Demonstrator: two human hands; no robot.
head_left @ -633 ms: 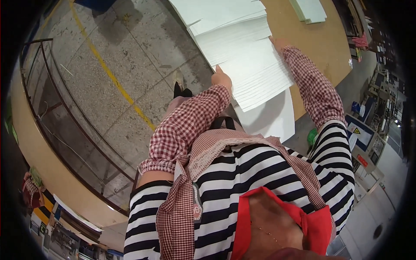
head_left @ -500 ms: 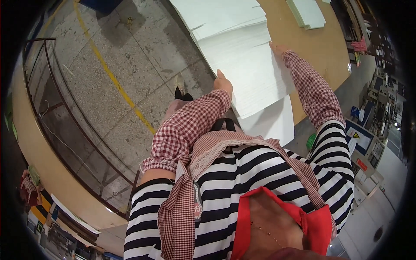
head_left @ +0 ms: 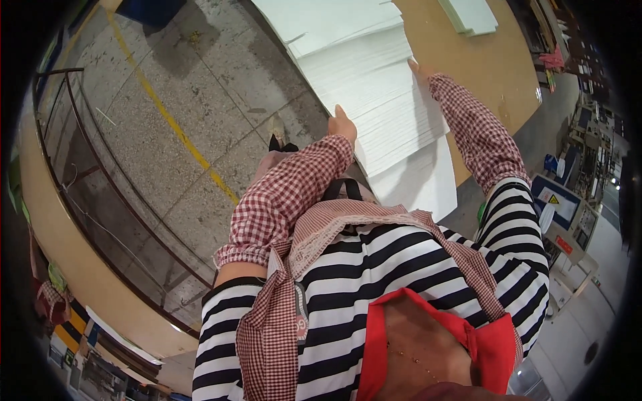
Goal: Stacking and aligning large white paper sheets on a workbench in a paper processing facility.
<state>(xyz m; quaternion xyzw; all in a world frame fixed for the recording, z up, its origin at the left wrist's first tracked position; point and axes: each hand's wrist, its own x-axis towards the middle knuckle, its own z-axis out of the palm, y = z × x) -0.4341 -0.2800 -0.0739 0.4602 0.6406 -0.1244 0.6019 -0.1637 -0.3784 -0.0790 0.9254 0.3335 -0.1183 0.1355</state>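
Note:
A fanned stack of white paper sheets [head_left: 378,107] lies along the left part of a tan table, its many edges forming close steps. My left hand [head_left: 343,125] grips the stack's left edge, thumb up along the side and the other fingers mostly hidden. Across from it, my right hand [head_left: 422,70] holds the right edge, its fingers partly hidden by the checked sleeve. Smooth white sheets [head_left: 418,184] extend from under the fanned part toward my body, past the table's near edge.
A smaller stack of pale sheets [head_left: 471,17] sits farther back on the tan table [head_left: 478,87]. On the left stand a dark metal frame [head_left: 110,220] and a curved tan tabletop [head_left: 47,220]. A yellow line [head_left: 160,110] crosses the floor. Machinery [head_left: 568,200] stands at right.
The sheets between my hands have spread from a mostly smooth surface into many fine steps. Both hands keep to the same edges, with only a slight shift in the view.

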